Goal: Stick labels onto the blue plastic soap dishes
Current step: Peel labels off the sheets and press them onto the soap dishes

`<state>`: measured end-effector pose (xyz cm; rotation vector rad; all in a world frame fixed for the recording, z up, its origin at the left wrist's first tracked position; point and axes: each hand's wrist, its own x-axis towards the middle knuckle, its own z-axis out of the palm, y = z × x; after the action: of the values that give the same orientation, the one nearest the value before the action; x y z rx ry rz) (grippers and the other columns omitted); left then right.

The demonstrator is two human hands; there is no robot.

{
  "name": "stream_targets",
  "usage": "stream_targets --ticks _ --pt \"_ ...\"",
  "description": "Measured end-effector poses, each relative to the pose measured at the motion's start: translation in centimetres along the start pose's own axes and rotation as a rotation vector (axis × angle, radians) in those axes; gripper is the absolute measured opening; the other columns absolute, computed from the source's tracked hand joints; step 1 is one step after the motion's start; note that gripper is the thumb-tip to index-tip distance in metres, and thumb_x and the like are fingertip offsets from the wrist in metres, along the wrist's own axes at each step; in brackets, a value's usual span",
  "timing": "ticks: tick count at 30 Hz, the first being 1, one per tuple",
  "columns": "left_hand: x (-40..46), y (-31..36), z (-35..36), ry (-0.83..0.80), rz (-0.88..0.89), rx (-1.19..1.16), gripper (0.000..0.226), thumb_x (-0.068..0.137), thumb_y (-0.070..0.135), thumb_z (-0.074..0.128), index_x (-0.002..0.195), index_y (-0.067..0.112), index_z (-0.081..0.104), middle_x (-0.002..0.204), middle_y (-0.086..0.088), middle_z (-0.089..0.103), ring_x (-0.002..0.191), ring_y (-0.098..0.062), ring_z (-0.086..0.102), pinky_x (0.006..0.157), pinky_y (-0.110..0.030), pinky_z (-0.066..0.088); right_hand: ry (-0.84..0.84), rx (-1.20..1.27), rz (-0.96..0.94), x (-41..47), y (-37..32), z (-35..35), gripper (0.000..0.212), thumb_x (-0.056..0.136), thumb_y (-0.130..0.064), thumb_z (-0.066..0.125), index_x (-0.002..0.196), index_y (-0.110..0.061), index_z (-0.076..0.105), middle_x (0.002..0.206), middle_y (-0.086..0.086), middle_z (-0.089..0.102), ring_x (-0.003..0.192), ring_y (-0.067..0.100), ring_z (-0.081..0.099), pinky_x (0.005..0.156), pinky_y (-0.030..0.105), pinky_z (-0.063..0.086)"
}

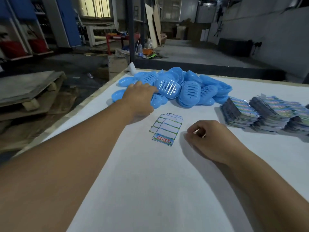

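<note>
At 9 o'clock, off the table, a wooden pallet (28,91) lies on the floor.

The left hand (139,99) is extended toward 12 o'clock, across the white table (150,190), and reaches the near-left edge of the heap of blue soap dishes (177,87). Its fingers lie on the heap; whether they grasp a dish or only rest on it cannot be determined, as the back of the hand hides the fingertips.

The heap occupies the 12 o'clock zone of the table. One slotted soap dish (167,87) stands tilted, just beside the left hand's fingers at the hand's 2 o'clock.

At centre, a small stack of label sheets (165,128) lies flat on the table, between the two hands. Most positions on the top sheet are blank white; one printed label (163,138) is visible at the sheet's near end.

The right hand (212,139) rests on the table at the 3 o'clock side of the sheets. Its fingers are loosely curled; no object is visible in them.

At 2 o'clock, bundles of printed labels (267,113) are stacked in rows near the table's right edge.
</note>
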<state>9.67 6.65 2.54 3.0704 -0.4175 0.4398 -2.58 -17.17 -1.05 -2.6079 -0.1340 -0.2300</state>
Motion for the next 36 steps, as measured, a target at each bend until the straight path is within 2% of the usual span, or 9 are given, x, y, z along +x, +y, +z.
stream_targets --ticks 4,8,15,19,23,26,28,32,36 --pt "2.1 -0.5 -0.9 -0.177 0.058 0.062 0.086 0.076 0.034 0.076 0.152 0.041 0.037 0.131 -0.003 0.057 0.115 -0.024 0.045 0.094 -0.042 0.036 -0.02 -0.031 -0.005 0.1 -0.1 0.1 0.012 0.09 -0.046 0.066 0.085 -0.035 0.066 0.066 -0.021 0.067 0.065 -0.005 0.058 0.058 0.024 0.041" --pt "3.4 -0.9 -1.3 -0.331 0.002 0.052 0.084 0.077 0.038 0.074 0.149 0.05 0.032 0.123 -0.002 0.054 0.105 -0.026 0.053 0.091 -0.05 0.053 -0.036 -0.021 0.005 0.1 -0.1 -0.1 0.011 0.09 -0.046 0.066 0.087 -0.036 0.065 0.068 -0.021 0.067 0.064 -0.006 0.058 0.057 0.023 0.04" --pt "3.0 -0.2 -1.1 -0.165 0.138 -0.032 0.08 0.077 0.045 0.079 0.147 0.035 0.042 0.121 0.007 0.047 0.109 -0.018 0.048 0.088 -0.033 0.037 -0.016 0.025 0.034 0.0 -0.2 -0.5 0.014 0.089 -0.048 0.066 0.087 -0.034 0.066 0.075 -0.017 0.068 0.073 0.003 0.061 0.061 0.025 0.043" --pt "0.9 2.4 -2.2 -0.061 0.163 -0.259 0.08 0.078 0.041 0.077 0.15 0.033 0.043 0.136 0.004 0.047 0.121 -0.016 0.048 0.094 -0.028 0.034 0.198 0.128 0.193 0.4 0.4 -1.6 0.023 0.088 -0.046 0.062 0.075 -0.028 0.067 0.066 -0.011 0.067 0.065 0.014 0.062 0.058 0.029 0.041" --pt "-3.2 6.7 -2.8 -0.065 0.215 -0.459 0.074 0.077 0.042 0.078 0.146 0.034 0.051 0.121 0.013 0.045 0.106 -0.004 0.044 0.089 -0.019 0.033 0.402 0.224 0.297 0.5 1.7 -3.5 0.038 0.091 -0.047 0.058 0.067 -0.018 0.063 0.058 -0.005 0.061 0.059 0.019 0.057 0.056 0.03 0.038" --pt "-6.6 9.7 -2.4 -0.168 0.273 -0.599 0.073 0.072 0.046 0.081 0.14 0.041 0.055 0.112 0.025 0.053 0.093 0.011 0.055 0.074 -0.002 0.037 0.493 0.27 0.305 0.4 1.9 -4.2 0.039 0.092 -0.044 0.059 0.075 -0.011 0.069 0.063 -0.002 0.066 0.064 0.021 0.06 0.06 0.032 0.043" --pt "-8.3 11.2 -2.0 -0.235 0.299 -0.644 0.074 0.069 0.05 0.081 0.137 0.048 0.051 0.109 0.031 0.057 0.092 0.017 0.056 0.073 -0.006 0.04 0.521 0.293 0.294 0.3 1.9 -4.4 0.039 0.091 -0.042 0.059 0.074 -0.009 0.068 0.064 0.001 0.066 0.063 0.021 0.057 0.063 0.035 0.046" --pt "-9.8 12.5 -1.1 -0.3 0.318 -0.715 0.077 0.071 0.044 0.085 0.138 0.049 0.048 0.117 0.025 0.061 0.1 0.01 0.06 0.084 -0.016 0.049 0.528 0.294 0.278 0.1 1.8 -4.4 0.041 0.091 -0.042 0.058 0.075 -0.006 0.069 0.067 0.005 0.068 0.068 0.025 0.062 0.068 0.039 0.052" --pt "-10.0 12.0 -1.0 -0.334 0.295 -0.749 0.078 0.072 0.042 0.086 0.139 0.052 0.047 0.124 0.026 0.06 0.104 0.009 0.06 0.087 -0.016 0.049 0.516 0.309 0.281 0.1 1.6 -4.4 0.04 0.092 -0.044 0.06 0.076 -0.008 0.069 0.068 0.003 0.07 0.072 0.026 0.067 0.071 0.042 0.056"
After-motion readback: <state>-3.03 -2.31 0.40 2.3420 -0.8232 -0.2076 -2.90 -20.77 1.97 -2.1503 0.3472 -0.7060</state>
